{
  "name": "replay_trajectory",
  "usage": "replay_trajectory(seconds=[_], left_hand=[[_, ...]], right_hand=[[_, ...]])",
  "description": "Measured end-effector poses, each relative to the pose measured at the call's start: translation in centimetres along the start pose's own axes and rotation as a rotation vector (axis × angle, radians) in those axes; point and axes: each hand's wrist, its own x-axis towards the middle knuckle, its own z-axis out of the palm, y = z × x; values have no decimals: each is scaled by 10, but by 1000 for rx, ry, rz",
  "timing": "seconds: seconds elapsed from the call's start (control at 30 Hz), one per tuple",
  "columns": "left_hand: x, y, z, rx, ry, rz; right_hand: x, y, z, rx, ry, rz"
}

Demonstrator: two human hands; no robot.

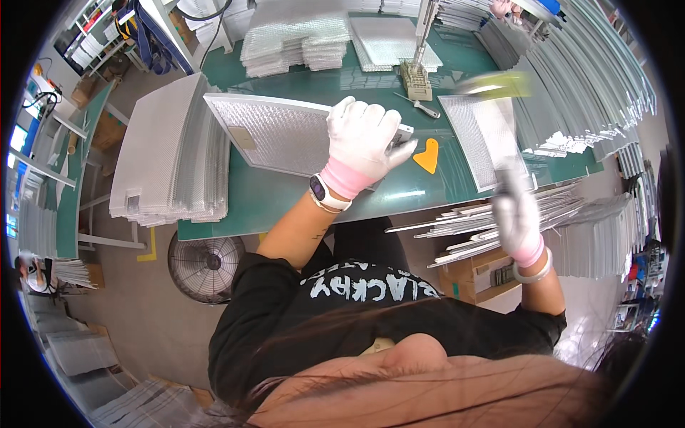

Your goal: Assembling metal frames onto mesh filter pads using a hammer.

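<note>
A framed metal mesh filter panel (275, 132) lies on the green table top (285, 196). My left hand (364, 139), in a white and pink glove, presses down on the panel's right end. My right hand (515, 214), gloved the same way, is raised at the right and grips the handle of a mallet; its yellow-green head (496, 84) is blurred in motion above the table. A second mesh sheet (479, 139) lies under the mallet. An orange plastic scraper (428, 155) rests between the two panels.
A tall stack of mesh sheets (168, 153) sits left of the panel, with more stacks (292, 43) at the back. Metal frame strips (492, 221) jut out at the right edge, and racks of panels (592, 85) fill the right side. A floor fan (205, 262) stands under the table.
</note>
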Motion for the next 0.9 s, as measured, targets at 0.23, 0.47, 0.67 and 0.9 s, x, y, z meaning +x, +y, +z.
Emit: replay_trajectory(seconds=[0.23, 0.47, 0.67, 0.9], left_hand=[[-5, 0, 4, 32, 51, -23], [-8, -1, 6, 68, 77, -29], [-8, -2, -32, -311, 246, 139], [-2, -49, -85, -1489, 829, -99]], right_hand=[[-1, -17, -18, 2, 206, 152], [12, 23, 20, -82, -319, 356], [-13, 108, 127, -188, -315, 389], [18, 137, 158, 205, 129, 201]])
